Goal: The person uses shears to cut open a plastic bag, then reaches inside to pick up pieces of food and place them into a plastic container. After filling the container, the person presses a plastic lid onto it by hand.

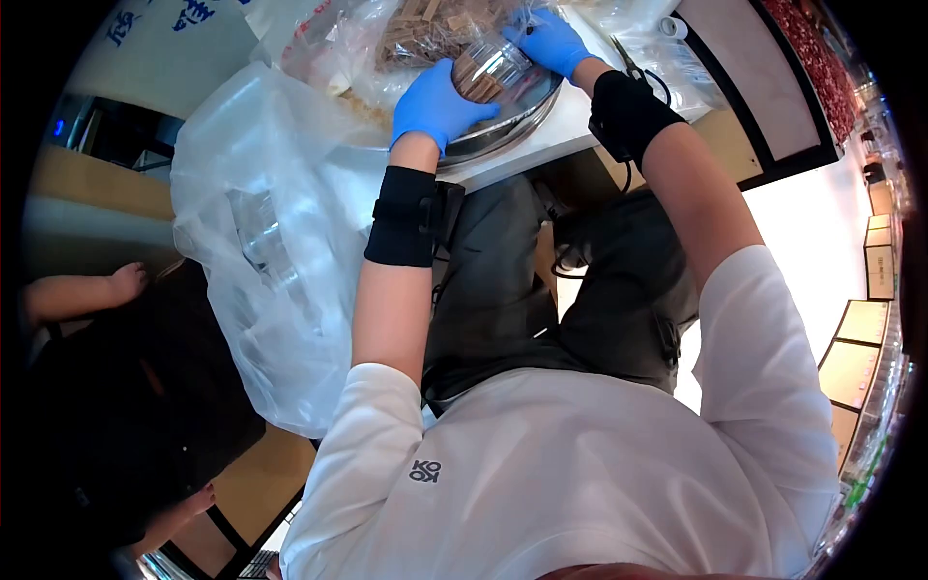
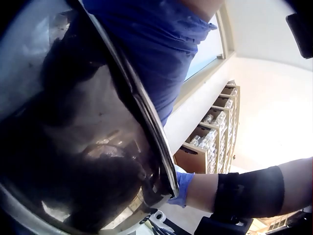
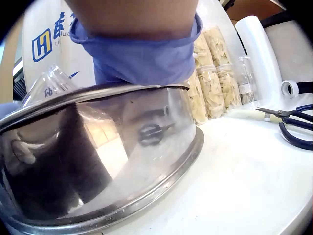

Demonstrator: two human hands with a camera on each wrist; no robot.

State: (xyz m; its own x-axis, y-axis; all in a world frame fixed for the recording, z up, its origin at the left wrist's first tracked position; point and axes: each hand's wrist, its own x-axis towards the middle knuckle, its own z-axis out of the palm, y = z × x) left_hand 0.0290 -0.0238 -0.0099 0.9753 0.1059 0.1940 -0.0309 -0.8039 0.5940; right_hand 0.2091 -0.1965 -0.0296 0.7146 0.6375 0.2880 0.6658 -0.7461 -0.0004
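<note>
In the head view, my blue-gloved left hand [image 1: 437, 108] grips a clear plastic jar [image 1: 495, 66] with brown flat strips inside. The jar lies tilted over a shiny metal basin [image 1: 522, 124]. My right hand [image 1: 553, 43], also gloved in blue, is at the jar's other end with its fingers bent toward a bag of brown pieces [image 1: 425, 37]; I cannot tell whether it holds anything. In the right wrist view, the basin wall [image 3: 166, 122] hides the fingers below the glove cuff [image 3: 142, 61]. The left wrist view shows the left glove [image 2: 146, 54] over the basin rim [image 2: 139, 93].
Scissors with dark handles [image 3: 288, 117] lie on the white table [image 3: 234, 161] right of the basin. Behind stand clear packs of pale pieces [image 3: 212, 88] and a white roll [image 3: 259, 54]. A large translucent bag [image 1: 261, 242] hangs at the left, near another person's arm [image 1: 82, 295].
</note>
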